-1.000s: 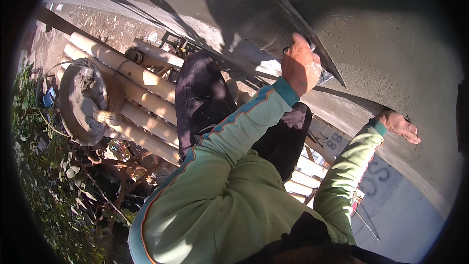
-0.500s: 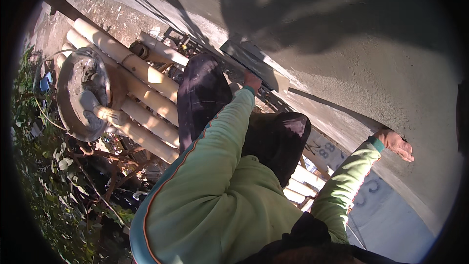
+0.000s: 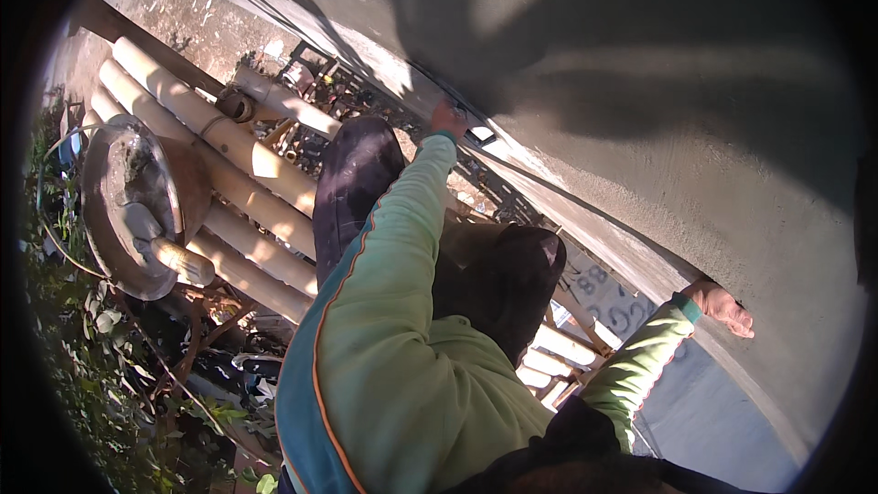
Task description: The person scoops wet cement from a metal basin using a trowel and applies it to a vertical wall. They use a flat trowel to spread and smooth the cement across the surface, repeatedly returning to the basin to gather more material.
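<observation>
Near the edge of the grey plastered wall (image 3: 622,27), my left hand (image 3: 445,119) is closed on a flat trowel (image 3: 476,133), mostly hidden in shade and by the hand. My right hand (image 3: 724,309) rests against the wall farther right and lower, holding nothing, its fingers slightly bent and apart. At left, a round metal pan (image 3: 101,201) holds grey mortar (image 3: 140,160) and a tool with a wooden handle (image 3: 183,261).
Bamboo poles (image 3: 169,82) form a platform beneath my bent legs (image 3: 352,169). Leafy plants (image 3: 64,329) and dry branches grow at lower left. Littered ground (image 3: 201,27) lies past the poles. A painted grey-blue surface (image 3: 722,402) shows below the wall at right.
My left hand and trowel have moved up-left along the wall's edge, away from me. My right hand appears lower in the picture, still against the wall. The view has shifted slightly.
</observation>
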`<state>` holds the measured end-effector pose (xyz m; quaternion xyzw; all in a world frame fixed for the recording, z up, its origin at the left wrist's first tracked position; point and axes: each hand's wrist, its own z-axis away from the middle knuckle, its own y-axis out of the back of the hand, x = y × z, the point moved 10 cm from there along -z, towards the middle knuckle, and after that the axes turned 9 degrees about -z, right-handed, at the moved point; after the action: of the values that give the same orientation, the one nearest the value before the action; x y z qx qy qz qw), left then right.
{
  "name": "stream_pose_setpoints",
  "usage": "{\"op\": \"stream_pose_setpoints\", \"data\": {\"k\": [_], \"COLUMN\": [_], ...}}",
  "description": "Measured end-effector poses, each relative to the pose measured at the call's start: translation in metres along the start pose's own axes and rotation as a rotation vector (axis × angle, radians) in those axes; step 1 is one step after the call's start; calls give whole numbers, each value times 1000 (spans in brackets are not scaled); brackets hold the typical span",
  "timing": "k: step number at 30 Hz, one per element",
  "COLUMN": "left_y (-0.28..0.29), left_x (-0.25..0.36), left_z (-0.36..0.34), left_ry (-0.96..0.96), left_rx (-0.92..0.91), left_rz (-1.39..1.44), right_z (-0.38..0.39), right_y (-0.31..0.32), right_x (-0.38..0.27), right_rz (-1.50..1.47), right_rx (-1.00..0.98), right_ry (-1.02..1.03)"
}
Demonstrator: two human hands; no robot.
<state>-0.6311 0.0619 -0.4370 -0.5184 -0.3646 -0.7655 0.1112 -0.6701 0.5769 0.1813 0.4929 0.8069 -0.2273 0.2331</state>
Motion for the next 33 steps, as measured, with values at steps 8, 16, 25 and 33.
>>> {"op": "stream_pose_setpoints", "data": {"k": [8,16,25,33], "left_y": [149,27,-15,54], "left_x": [406,105,-128,34], "left_z": [140,59,-54,-37], "left_ry": [-316,426,361,44], "left_rx": [-146,40,112,190], "left_rz": [79,1543,295,-128], "right_z": [-7,-9,-3,-16], "right_y": [7,13,4,15], "right_x": [-2,-12,3,-7], "right_rz": [187,196,-123,-17], "right_rx": [40,30,101,63], "right_ry": [58,65,-66,80]}}
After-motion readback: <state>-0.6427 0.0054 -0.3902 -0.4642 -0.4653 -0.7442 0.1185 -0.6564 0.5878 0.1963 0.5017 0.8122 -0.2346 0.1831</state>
